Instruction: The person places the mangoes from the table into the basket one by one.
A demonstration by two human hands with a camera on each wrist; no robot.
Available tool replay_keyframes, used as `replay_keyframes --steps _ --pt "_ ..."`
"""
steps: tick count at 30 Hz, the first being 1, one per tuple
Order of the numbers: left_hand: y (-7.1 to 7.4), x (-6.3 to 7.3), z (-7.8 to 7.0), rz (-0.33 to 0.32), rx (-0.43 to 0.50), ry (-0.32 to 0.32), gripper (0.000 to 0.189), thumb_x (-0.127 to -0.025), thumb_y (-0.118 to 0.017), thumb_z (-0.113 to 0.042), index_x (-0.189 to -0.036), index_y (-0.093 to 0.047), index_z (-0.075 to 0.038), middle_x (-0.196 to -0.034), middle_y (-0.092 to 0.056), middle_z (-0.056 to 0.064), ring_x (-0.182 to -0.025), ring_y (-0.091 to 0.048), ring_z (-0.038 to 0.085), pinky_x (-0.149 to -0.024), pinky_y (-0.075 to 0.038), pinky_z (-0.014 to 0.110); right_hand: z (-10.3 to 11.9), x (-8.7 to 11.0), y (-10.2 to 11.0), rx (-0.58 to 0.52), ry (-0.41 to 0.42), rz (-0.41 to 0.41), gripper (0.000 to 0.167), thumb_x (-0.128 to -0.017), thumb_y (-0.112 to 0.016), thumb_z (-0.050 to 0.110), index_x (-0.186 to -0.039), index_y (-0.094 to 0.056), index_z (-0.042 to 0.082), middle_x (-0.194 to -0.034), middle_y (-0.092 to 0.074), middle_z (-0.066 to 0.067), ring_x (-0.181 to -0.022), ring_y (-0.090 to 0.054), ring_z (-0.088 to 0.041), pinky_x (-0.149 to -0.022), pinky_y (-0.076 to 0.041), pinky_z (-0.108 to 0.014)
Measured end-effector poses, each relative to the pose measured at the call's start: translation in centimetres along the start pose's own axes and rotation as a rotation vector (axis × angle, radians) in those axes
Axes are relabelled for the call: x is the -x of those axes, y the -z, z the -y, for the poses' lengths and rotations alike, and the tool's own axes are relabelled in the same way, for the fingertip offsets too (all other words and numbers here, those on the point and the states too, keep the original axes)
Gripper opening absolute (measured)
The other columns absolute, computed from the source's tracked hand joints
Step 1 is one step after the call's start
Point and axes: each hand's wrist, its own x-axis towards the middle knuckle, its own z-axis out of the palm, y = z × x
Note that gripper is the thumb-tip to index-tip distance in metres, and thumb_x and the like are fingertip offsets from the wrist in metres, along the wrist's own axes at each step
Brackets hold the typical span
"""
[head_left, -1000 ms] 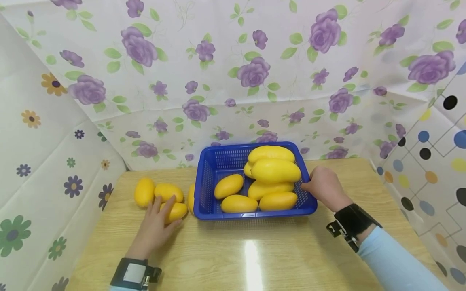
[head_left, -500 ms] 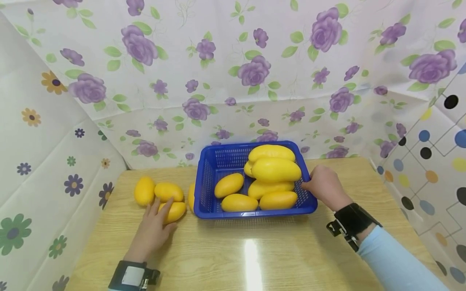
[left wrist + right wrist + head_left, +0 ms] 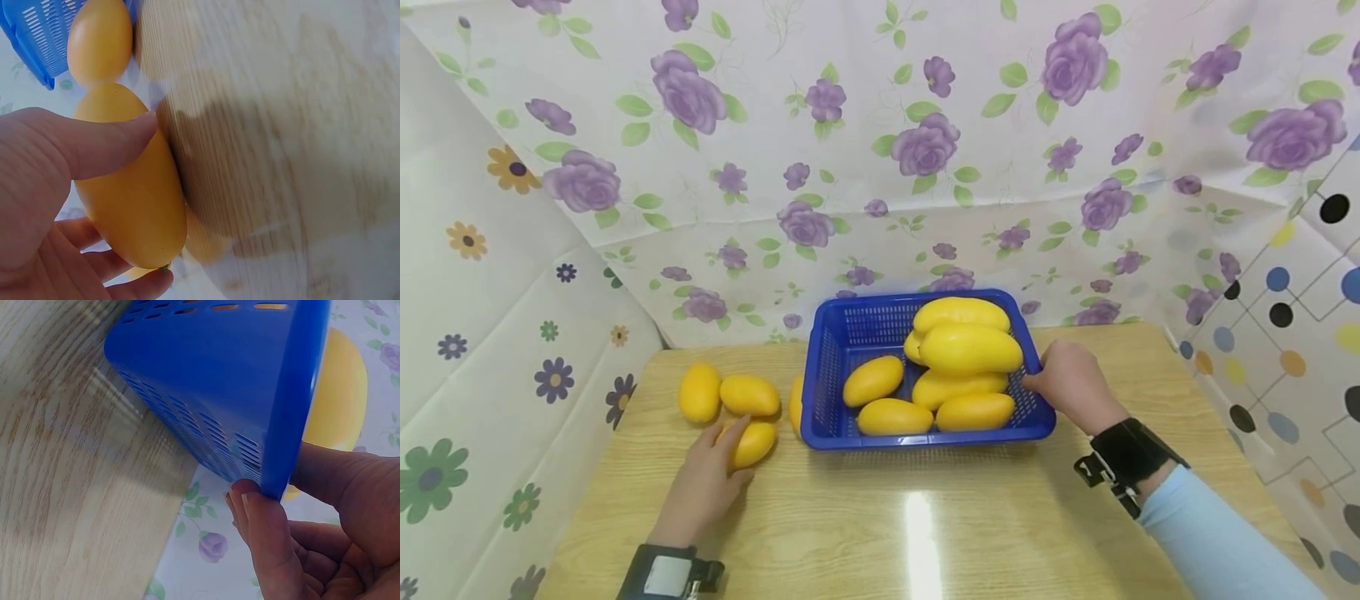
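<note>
Held fruit point(image 3: 754, 444): one, yellow, near the table's point(image 3: 820, 517) left edge; shifted slightly toward the front left corner since a second ago, more slanted, farther from the side fruit point(image 3: 795, 408) by the basket.
Left hand point(image 3: 703, 479): moved with it, thumb and fingers curled about it.
Right hand point(image 3: 1075, 383): thumb and fingers pinching the basket's right rim, unchanged.
Basket point(image 3: 925, 442): blue, toward the back edge, holding piled fruit point(image 3: 970, 350).
Left wristband point(image 3: 638, 573): black, pale patch point(image 3: 667, 576), any writing too small to read.
</note>
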Motion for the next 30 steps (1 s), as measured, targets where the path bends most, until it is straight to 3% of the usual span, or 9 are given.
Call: replay_keyframes --steps 9,19,24,30 --pt "0.3 0.2 0.1 0.045 0.005 0.074 0.076 -0.080 -0.072 -0.019 -0.145 -0.032 -0.019 -0.133 -0.043 0.025 -0.116 -0.047 0.044 -0.090 -0.042 0.063 0.0 0.0 0.0 -0.010 -0.010 0.004 0.044 -0.077 -0.072 0.028 -0.050 -0.041 0.014 -0.048 -0.029 0.005 -0.038 -0.034 -0.012 -0.039 -0.026 -0.022" --pt "0.9 0.4 0.5 0.014 -0.007 0.078 0.072 -0.072 -0.075 -0.021 -0.137 -0.044 -0.017 -0.123 -0.051 0.025 -0.106 -0.054 0.042 -0.083 -0.045 0.061 0.1 0.0 0.1 -0.002 0.001 0.002 0.045 -0.077 -0.072 0.028 -0.049 -0.040 0.014 -0.048 -0.028 0.005 -0.038 -0.033 -0.012 -0.039 -0.025 -0.022" --pt "1.6 0.5 0.7 0.009 0.021 0.099 0.075 -0.073 -0.075 -0.024 -0.140 -0.041 -0.018 -0.125 -0.049 0.024 -0.109 -0.052 0.042 -0.086 -0.043 0.062 0.0 0.0 0.1 -0.004 0.005 0.001 0.043 -0.077 -0.072 0.028 -0.050 -0.042 0.013 -0.048 -0.029 0.005 -0.038 -0.034 -0.012 -0.039 -0.026 -0.022" --pt "3.5 -0.1 0.8 -0.082 0.029 0.032 0.070 -0.077 -0.072 -0.025 -0.140 -0.041 -0.016 -0.123 -0.051 0.025 -0.106 -0.052 0.043 -0.083 -0.043 0.062 -0.1 0.0 0.1 -0.003 0.013 -0.006 0.043 -0.077 -0.072 0.027 -0.049 -0.041 0.013 -0.048 -0.029 0.005 -0.038 -0.034 -0.012 -0.039 -0.026 -0.022"
